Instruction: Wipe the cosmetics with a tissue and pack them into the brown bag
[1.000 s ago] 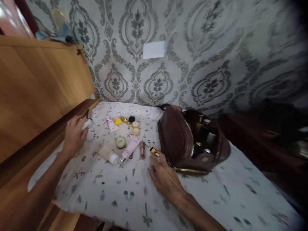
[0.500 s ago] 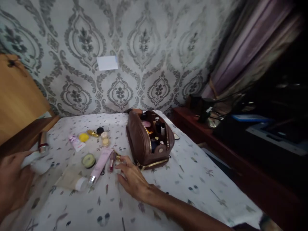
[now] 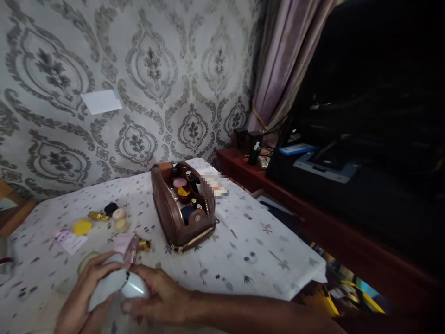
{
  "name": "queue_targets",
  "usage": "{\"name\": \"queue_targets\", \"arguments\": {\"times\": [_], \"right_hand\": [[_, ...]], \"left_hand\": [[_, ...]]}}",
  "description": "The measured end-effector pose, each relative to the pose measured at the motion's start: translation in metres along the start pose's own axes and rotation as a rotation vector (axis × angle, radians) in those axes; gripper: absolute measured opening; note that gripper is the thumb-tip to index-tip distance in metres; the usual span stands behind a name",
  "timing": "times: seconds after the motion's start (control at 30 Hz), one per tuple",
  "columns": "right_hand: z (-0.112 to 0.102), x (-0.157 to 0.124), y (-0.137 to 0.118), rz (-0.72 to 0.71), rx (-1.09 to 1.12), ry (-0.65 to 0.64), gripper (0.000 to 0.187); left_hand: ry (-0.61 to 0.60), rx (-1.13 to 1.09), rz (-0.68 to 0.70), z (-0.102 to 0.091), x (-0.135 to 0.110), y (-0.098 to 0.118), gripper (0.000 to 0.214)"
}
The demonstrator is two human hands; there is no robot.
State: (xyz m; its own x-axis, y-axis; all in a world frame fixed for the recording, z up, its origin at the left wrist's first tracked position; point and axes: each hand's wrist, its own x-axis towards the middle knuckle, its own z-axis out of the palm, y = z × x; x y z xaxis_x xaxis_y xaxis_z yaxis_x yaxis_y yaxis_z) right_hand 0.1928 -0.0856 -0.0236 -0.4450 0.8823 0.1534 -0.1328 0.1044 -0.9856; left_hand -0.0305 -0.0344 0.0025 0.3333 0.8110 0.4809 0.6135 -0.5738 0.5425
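Observation:
My left hand [image 3: 81, 294] is closed around a smooth white container [image 3: 106, 287], low in the view. From the other side, the fingers of my right hand [image 3: 162, 294] grip its glossy rounded end [image 3: 135, 286]. Motion blur and my fingers hide the container's lower part. Just beyond my hands lie a pink tube [image 3: 123, 242], a lip gloss tube [image 3: 132, 251] and a gold cap [image 3: 143, 245]. A round greenish jar [image 3: 86, 262] is partly covered by my left hand. Farther right, a brown cosmetic bag [image 3: 165, 199] stands unzipped with several cosmetics inside.
A small pink-and-white tube [image 3: 70, 241], a yellow disc [image 3: 82, 227], a gold tube [image 3: 98, 216], a black lid [image 3: 111, 208] and small beige jars [image 3: 120, 220] lie on the patterned tablecloth [image 3: 243, 260]. A dark red shelf [image 3: 239, 162] borders the right side.
My right hand has left the lip gloss and gold cap and joined my left hand on the white container. My left hand moved inward with it. The view has swung right.

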Motion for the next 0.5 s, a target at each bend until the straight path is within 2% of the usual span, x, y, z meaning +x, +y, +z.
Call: {"name": "queue_targets", "arguments": {"times": [0.03,0.1,0.17,0.23,0.37,0.5], "right_hand": [[-0.002,-0.001,0.001,0.0,0.011,0.012,0.065],[-0.008,-0.002,0.001,-0.043,-0.031,0.065,0.059],[-0.012,-0.002,0.0,-0.133,-0.105,0.132,0.05],[-0.014,-0.003,-0.002,-0.217,-0.156,0.158,0.045],[-0.013,-0.005,0.0,-0.279,-0.206,0.151,0.043],[-0.013,-0.004,0.002,-0.247,-0.219,0.163,0.037]], "left_hand": [[-0.036,-0.044,-0.016,0.007,0.001,0.014,0.031],[-0.018,-0.143,-0.139,0.016,0.004,0.046,0.031],[0.093,-0.233,-0.355,0.021,0.008,0.076,0.038],[0.162,-0.294,-0.448,0.026,0.013,0.099,0.039],[0.175,-0.266,-0.39,0.038,0.026,0.116,0.028],[0.181,-0.276,-0.33,0.046,0.035,0.113,0.031]]}}
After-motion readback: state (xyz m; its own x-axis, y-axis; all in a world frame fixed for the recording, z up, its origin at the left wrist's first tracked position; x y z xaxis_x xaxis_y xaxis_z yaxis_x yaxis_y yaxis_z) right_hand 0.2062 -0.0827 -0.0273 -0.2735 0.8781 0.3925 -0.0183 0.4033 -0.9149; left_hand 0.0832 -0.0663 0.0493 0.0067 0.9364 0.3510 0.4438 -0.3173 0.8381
